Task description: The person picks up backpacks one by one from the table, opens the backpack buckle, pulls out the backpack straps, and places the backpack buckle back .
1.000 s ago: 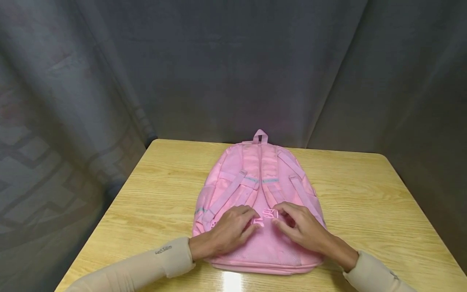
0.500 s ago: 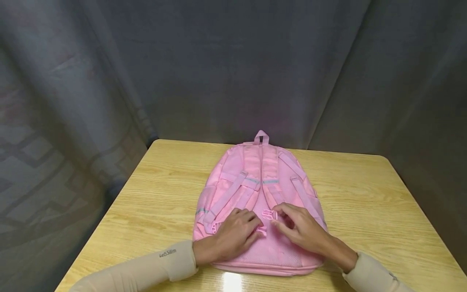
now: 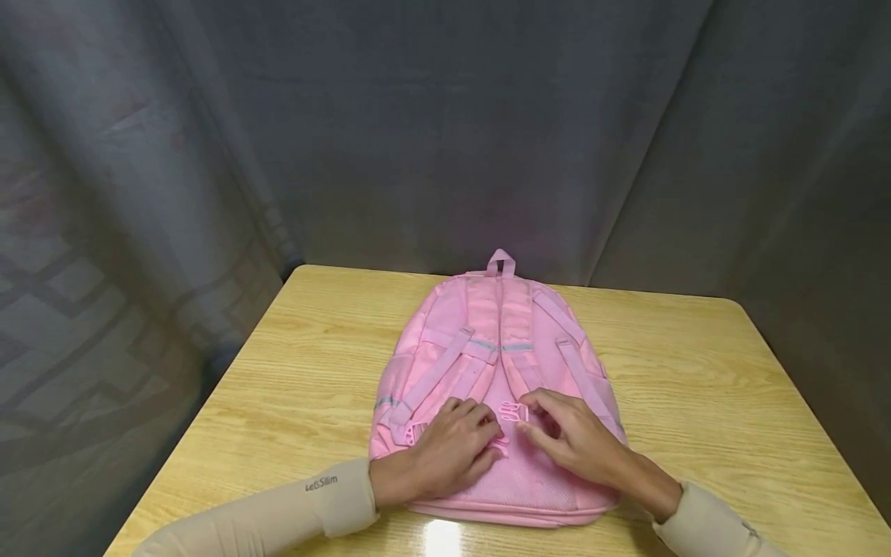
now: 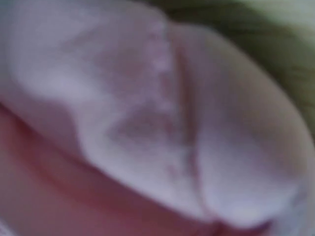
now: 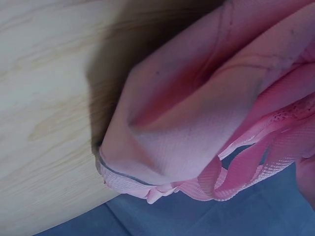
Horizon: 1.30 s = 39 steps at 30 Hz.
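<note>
A pink backpack (image 3: 550, 472) lies on the table with its strap side up and its top loop pointing away. My right hand (image 3: 578, 437) pinches a pink pronged buckle half (image 3: 513, 411) between thumb and forefinger, prongs toward the left. My left hand (image 3: 452, 449) holds the other pink buckle half (image 3: 500, 445), mostly hidden by the fingers, a little lower and to the left. A gap separates the two halves. Blurred pink fabric (image 4: 123, 98) fills most of the left wrist view. The right wrist view shows the backpack's side (image 5: 187, 123), with neither hand plainly visible.
The wooden table (image 3: 696, 387) extends on both sides of the backpack. Grey curtains (image 3: 452, 139) hang behind and beside it. Two padded shoulder straps (image 3: 517, 309) run down the backpack, and a strap adjuster (image 3: 412, 435) shows beside the left wrist.
My left hand has shifted slightly right and toward me with its buckle half, which sits lower than before. The right hand keeps its pinch, nearly still. The head view has shifted slightly.
</note>
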Motion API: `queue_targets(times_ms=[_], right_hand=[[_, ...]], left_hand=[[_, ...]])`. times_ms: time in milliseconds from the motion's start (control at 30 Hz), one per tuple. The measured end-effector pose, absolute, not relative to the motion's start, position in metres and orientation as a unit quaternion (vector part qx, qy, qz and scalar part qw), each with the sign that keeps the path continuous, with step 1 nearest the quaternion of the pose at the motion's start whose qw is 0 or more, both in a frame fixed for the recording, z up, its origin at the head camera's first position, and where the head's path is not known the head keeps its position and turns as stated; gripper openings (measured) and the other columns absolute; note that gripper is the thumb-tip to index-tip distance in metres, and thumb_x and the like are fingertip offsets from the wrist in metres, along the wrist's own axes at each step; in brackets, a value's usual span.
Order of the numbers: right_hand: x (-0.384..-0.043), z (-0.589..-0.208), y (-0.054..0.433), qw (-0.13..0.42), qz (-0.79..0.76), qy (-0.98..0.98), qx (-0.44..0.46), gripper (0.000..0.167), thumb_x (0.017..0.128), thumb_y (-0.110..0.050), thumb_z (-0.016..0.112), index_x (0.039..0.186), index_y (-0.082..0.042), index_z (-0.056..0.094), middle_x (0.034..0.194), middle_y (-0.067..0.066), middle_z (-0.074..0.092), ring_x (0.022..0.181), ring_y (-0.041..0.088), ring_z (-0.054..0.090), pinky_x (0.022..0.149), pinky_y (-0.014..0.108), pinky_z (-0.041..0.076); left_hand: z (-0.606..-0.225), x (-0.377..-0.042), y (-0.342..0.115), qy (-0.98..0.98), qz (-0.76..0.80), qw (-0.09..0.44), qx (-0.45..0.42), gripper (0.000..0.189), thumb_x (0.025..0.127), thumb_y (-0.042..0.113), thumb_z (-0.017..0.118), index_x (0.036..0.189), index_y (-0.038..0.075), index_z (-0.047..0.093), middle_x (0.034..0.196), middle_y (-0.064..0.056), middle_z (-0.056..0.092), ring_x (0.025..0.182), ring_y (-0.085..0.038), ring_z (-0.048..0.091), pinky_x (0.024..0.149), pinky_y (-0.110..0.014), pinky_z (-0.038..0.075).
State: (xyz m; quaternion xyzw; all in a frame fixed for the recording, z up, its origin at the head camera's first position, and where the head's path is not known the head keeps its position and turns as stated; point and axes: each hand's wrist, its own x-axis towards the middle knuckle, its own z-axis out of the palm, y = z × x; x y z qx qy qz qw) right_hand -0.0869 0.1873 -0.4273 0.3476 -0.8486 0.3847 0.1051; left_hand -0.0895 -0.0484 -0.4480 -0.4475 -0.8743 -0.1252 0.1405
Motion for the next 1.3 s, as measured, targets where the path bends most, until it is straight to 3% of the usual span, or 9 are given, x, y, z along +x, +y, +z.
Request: queue_targets(times_ms=[233,400,567,667,800,900,1000,1167,1300], right_hand=[[-0.086,-0.426,0.187,0.111,0.385,-0.845,0.353,0.020,0.089,-0.008,0.072,0.105,-0.017,0.064,0.075,-0.014,0.050,0.063,0.003,0.048,0.053,0.013,0.045],[-0.087,-0.425,0.186,0.115,0.388,-0.843,0.354,0.021,0.089,-0.008,0.072,0.105,-0.019,0.064,0.075,-0.015,0.050,0.063,0.001,0.047,0.054,0.011,0.044],[-0.087,-0.426,0.185,0.118,0.383,-0.845,0.354,0.021,0.089,-0.010,0.073,0.106,-0.018,0.064,0.079,-0.016,0.050,0.066,0.002,0.049,0.056,0.013,0.045],[-0.087,-0.426,0.185,0.115,0.377,-0.850,0.350,0.021,0.088,-0.011,0.074,0.106,-0.018,0.064,0.081,-0.017,0.051,0.068,0.001,0.049,0.059,0.013,0.047],[-0.087,-0.426,0.184,0.112,0.373,-0.851,0.353,0.021,0.088,-0.011,0.075,0.106,-0.017,0.064,0.084,-0.017,0.054,0.071,-0.001,0.049,0.062,0.013,0.047],[-0.087,-0.426,0.183,0.114,0.371,-0.848,0.361,0.020,0.089,-0.011,0.074,0.106,-0.016,0.064,0.083,-0.016,0.053,0.071,-0.001,0.049,0.061,0.013,0.047],[-0.087,-0.425,0.184,0.116,0.371,-0.846,0.366,0.021,0.089,-0.011,0.074,0.107,-0.016,0.064,0.084,-0.016,0.052,0.071,0.000,0.050,0.061,0.013,0.047],[-0.087,-0.425,0.184,0.116,0.369,-0.846,0.366,0.021,0.088,-0.012,0.075,0.107,-0.016,0.065,0.087,-0.017,0.056,0.072,0.000,0.050,0.062,0.013,0.047],[-0.088,-0.426,0.184,0.123,0.363,-0.846,0.371,0.021,0.088,-0.014,0.076,0.106,-0.016,0.066,0.091,-0.017,0.061,0.076,-0.001,0.052,0.066,0.011,0.047]], left_hand=[[-0.436,-0.089,-0.050,-0.886,-0.165,0.094,-0.423,0.037,0.095,0.040,0.062,0.121,0.013,0.062,0.116,0.001,0.065,0.107,-0.014,0.058,0.095,-0.031,0.049],[-0.421,-0.096,-0.054,-0.884,-0.277,0.051,-0.374,0.038,0.095,0.025,0.063,0.129,0.009,0.058,0.117,-0.001,0.066,0.103,-0.012,0.060,0.094,-0.028,0.052],[-0.411,-0.103,-0.055,-0.854,-0.416,-0.018,-0.313,0.032,0.093,0.010,0.057,0.124,0.006,0.059,0.106,-0.004,0.068,0.087,-0.008,0.061,0.080,-0.021,0.055],[-0.408,-0.105,-0.052,-0.810,-0.520,-0.088,-0.256,0.029,0.096,0.010,0.054,0.123,0.004,0.059,0.103,-0.012,0.068,0.081,-0.017,0.067,0.072,-0.027,0.061],[-0.405,-0.106,-0.047,-0.755,-0.610,-0.168,-0.174,0.030,0.100,0.020,0.058,0.123,0.002,0.059,0.095,-0.012,0.068,0.071,-0.032,0.069,0.059,-0.041,0.063],[-0.405,-0.107,-0.043,-0.729,-0.638,-0.210,-0.131,0.033,0.099,0.025,0.061,0.121,0.000,0.059,0.090,-0.010,0.069,0.067,-0.029,0.068,0.061,-0.041,0.063],[-0.405,-0.107,-0.041,-0.699,-0.664,-0.245,-0.099,0.030,0.098,0.021,0.062,0.116,-0.003,0.060,0.088,-0.016,0.070,0.066,-0.022,0.067,0.064,-0.039,0.064],[-0.405,-0.107,-0.040,-0.676,-0.683,-0.267,-0.079,0.023,0.096,0.013,0.063,0.110,-0.005,0.063,0.089,-0.023,0.071,0.068,-0.019,0.069,0.066,-0.036,0.064],[-0.406,-0.107,-0.040,-0.671,-0.684,-0.277,-0.071,0.018,0.093,0.009,0.066,0.106,-0.005,0.066,0.088,-0.022,0.072,0.069,-0.018,0.070,0.066,-0.034,0.064]])
